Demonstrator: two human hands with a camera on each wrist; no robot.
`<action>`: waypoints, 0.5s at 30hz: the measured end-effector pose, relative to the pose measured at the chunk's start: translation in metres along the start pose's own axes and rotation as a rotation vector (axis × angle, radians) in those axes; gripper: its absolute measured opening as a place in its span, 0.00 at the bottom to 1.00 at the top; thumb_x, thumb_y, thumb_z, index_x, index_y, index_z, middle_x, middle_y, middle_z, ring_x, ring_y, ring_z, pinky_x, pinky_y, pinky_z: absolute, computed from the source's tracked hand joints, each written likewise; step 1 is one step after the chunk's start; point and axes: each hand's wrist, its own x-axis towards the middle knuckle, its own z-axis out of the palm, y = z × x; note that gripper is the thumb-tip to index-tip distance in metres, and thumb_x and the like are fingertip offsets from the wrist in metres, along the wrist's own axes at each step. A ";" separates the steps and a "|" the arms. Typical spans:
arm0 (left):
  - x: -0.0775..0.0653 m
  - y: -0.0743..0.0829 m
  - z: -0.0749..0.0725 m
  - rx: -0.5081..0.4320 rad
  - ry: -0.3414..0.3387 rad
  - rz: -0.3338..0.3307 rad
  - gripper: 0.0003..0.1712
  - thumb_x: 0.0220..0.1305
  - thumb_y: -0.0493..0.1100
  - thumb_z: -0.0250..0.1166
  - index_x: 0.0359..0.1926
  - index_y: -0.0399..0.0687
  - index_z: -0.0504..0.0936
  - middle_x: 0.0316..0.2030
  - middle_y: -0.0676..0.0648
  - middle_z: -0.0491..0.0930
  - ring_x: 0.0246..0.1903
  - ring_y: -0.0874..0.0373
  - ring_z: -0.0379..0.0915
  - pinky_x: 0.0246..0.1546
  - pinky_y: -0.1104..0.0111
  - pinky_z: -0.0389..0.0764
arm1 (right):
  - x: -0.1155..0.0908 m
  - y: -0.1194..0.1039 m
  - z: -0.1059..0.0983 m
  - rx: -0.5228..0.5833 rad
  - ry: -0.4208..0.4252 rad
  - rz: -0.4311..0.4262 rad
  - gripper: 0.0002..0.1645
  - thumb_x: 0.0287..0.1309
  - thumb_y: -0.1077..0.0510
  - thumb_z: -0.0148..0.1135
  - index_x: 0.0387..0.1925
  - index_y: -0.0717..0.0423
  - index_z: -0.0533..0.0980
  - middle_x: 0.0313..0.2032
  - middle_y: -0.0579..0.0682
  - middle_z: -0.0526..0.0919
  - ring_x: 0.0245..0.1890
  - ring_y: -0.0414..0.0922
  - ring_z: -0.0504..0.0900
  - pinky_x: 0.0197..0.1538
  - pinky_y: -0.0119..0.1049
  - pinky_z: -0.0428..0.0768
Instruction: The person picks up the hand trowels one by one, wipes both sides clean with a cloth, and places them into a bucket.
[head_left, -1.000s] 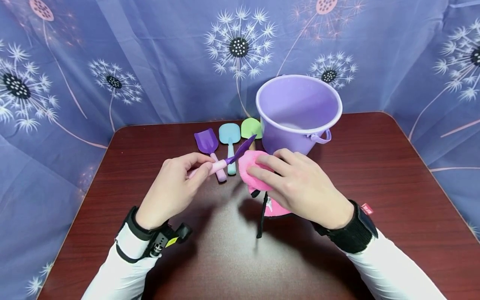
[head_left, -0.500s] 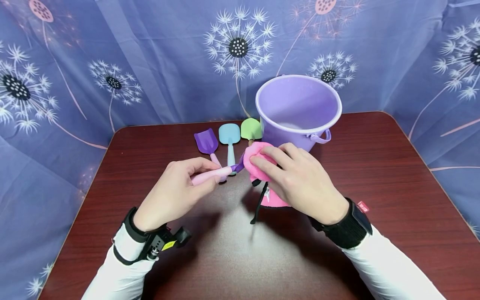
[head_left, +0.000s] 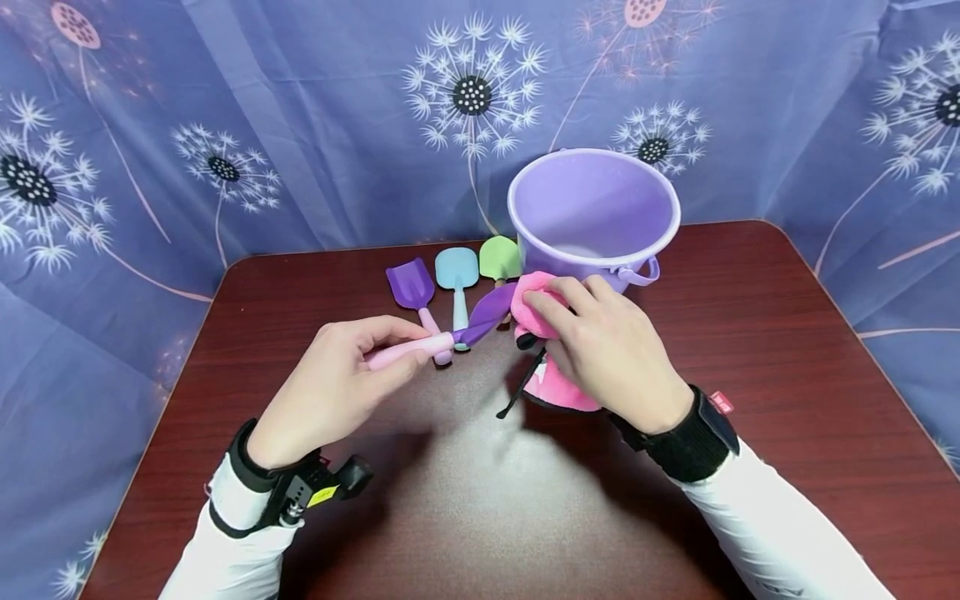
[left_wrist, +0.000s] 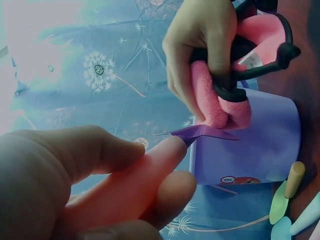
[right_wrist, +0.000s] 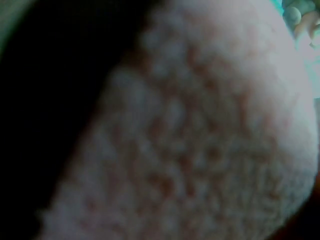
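My left hand grips the pink handle of a toy shovel, thumb on top. Its purple blade points up and to the right. A fuzzy pink cloth with black trim and a dangling black cord is bunched in my right hand, against the end of the blade. Seen from the left wrist, the pink cloth meets the blade's far edge, and part of the blade is hidden behind it. The right wrist view is filled by blurred pink fabric, too close to make out more.
Behind the hands lie a purple shovel, a light blue shovel and a green one. A large lilac bucket stands upright at their right, near the table's back edge. A blue dandelion-print curtain hangs behind.
My right hand and the cloth have shifted up and slightly right, toward the blade's tip. The shovel's blade has turned, and more of its face shows than half a second ago.
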 end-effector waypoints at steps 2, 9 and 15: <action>0.000 0.000 -0.001 -0.002 -0.001 0.000 0.07 0.71 0.52 0.73 0.47 0.64 0.90 0.31 0.61 0.84 0.24 0.60 0.70 0.26 0.66 0.71 | -0.001 0.001 0.001 0.006 -0.007 0.014 0.29 0.57 0.64 0.71 0.62 0.59 0.80 0.57 0.58 0.82 0.45 0.58 0.79 0.41 0.51 0.81; -0.001 0.000 -0.001 -0.026 -0.003 -0.019 0.07 0.72 0.52 0.72 0.48 0.64 0.90 0.33 0.60 0.86 0.24 0.60 0.70 0.25 0.66 0.71 | -0.003 0.000 0.001 0.027 -0.038 0.037 0.30 0.56 0.65 0.73 0.62 0.59 0.81 0.55 0.57 0.82 0.45 0.57 0.78 0.42 0.50 0.81; 0.001 0.001 0.004 -0.043 0.005 -0.025 0.06 0.71 0.49 0.73 0.47 0.62 0.91 0.34 0.59 0.86 0.26 0.59 0.71 0.27 0.66 0.72 | -0.002 -0.009 -0.002 0.026 -0.031 0.001 0.31 0.56 0.62 0.75 0.62 0.56 0.81 0.57 0.56 0.82 0.42 0.55 0.77 0.40 0.47 0.80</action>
